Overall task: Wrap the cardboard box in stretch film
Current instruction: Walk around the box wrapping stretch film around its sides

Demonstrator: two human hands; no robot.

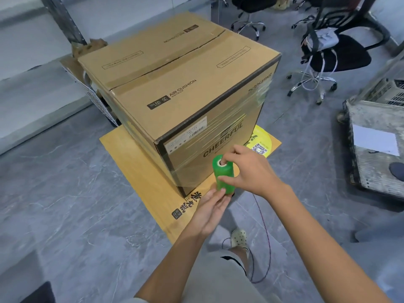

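The cardboard box [175, 95] stands on a flat yellow cardboard sheet [135, 162] on the grey floor [65, 193], filling the middle of the view. Its top flaps are closed. Bands of clear film [229, 119] already lie around its side walls, wrinkled at the 3 o'clock corner.

At the box's 6 o'clock, just beside its near lower corner, a green roll of film [224, 176] is held upright. The right grip [247, 169] is grasping the roll, with one finger hooked into the top of the core and the thumb pressed on the side. The left grip [209, 206] is released. Its fingers lie almost straight under the roll's lower end and its thumb touches the side.

At 1 to 2 o'clock stand black office chairs [328, 53]. At 3 o'clock lies a worn grey slab [376, 167] with a white sheet [375, 139] on it. At 6 o'clock a foot in a pale clog [239, 237] rests on the floor, with a thin red cord [267, 237] beside it.
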